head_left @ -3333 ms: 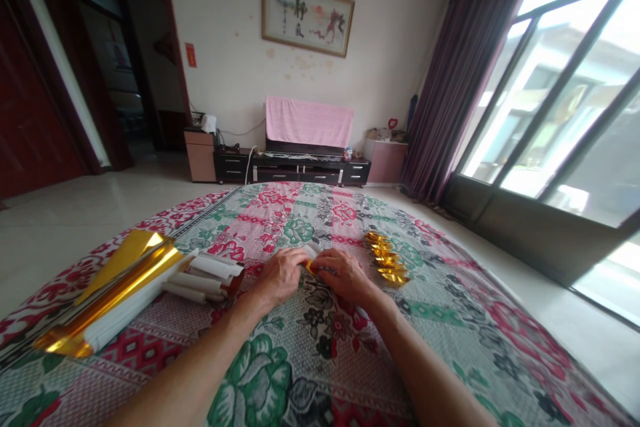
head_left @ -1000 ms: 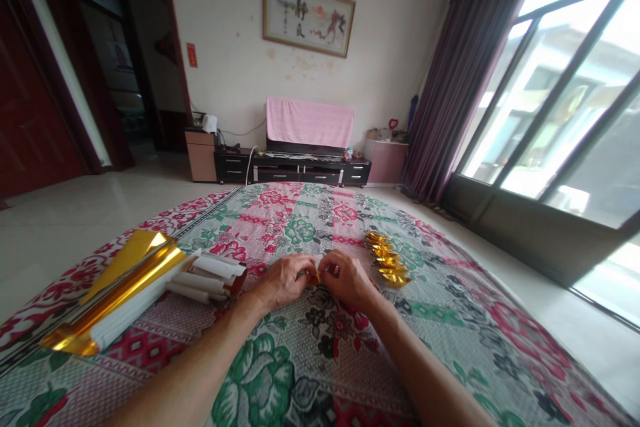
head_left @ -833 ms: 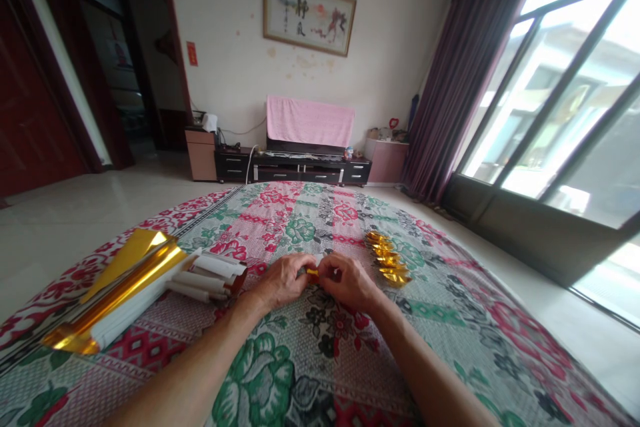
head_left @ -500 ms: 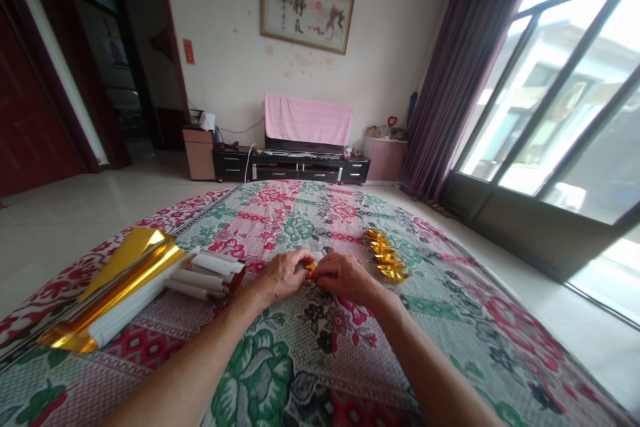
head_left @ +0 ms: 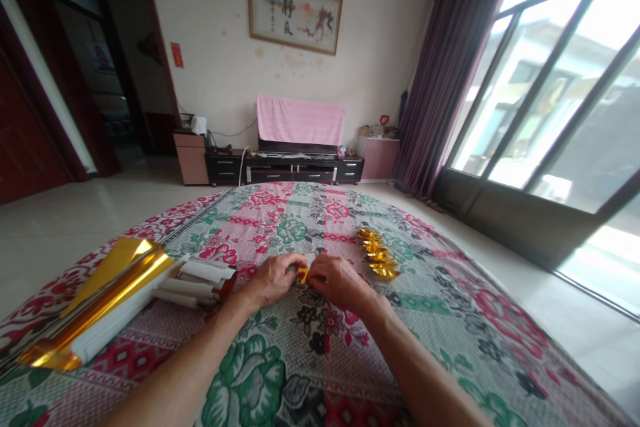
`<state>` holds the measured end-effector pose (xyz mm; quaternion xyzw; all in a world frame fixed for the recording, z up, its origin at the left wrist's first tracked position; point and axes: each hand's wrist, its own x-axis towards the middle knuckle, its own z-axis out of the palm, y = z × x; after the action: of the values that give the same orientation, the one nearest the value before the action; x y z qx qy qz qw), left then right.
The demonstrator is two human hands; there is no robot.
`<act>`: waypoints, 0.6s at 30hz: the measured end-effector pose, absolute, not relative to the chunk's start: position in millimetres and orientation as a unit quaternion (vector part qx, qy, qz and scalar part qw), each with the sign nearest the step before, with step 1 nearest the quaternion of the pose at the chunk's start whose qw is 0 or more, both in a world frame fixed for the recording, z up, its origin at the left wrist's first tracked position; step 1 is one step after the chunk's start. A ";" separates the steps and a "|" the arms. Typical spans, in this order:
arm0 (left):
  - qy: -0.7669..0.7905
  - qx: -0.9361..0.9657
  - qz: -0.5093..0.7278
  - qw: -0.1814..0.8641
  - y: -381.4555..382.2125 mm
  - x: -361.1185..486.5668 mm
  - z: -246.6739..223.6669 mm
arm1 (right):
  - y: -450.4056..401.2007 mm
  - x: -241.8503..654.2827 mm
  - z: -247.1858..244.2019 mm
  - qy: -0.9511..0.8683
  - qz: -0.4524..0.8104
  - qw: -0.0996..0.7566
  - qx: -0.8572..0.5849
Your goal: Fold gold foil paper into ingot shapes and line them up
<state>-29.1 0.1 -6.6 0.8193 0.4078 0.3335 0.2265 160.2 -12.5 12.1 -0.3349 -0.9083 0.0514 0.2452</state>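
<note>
Over a flowered tabletop, the left hand and right hand pinch a small gold paper between them; their grip hides its ends, leaving direction and long axis unclear. More gold shows than a second ago. Rightward, folded gold shapes line up.

Head-worn camera, facing forward and downward, tablecloth close below.

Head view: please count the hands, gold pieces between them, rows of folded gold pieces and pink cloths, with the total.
Left hand and right hand: 2
Gold piece between them: 1
Row of folded gold pieces: 1
Pink cloth: 1
Total: 5
</note>
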 end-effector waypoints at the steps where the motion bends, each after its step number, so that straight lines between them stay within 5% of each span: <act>1: 0.406 0.820 0.334 0.227 0.0 -29.3 -6.6 | -14.0 159.3 10.8 -0.903 0.046 0.250 -0.347; 18: 0.371 0.843 0.341 0.190 -8.2 -26.3 1.0 | -15.5 157.1 -4.9 -0.854 0.089 0.353 -0.371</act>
<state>-26.3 -8.2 1.0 0.8428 0.3707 0.3409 0.1897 157.1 -15.5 -4.9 -0.3714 -0.8541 0.0888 0.3531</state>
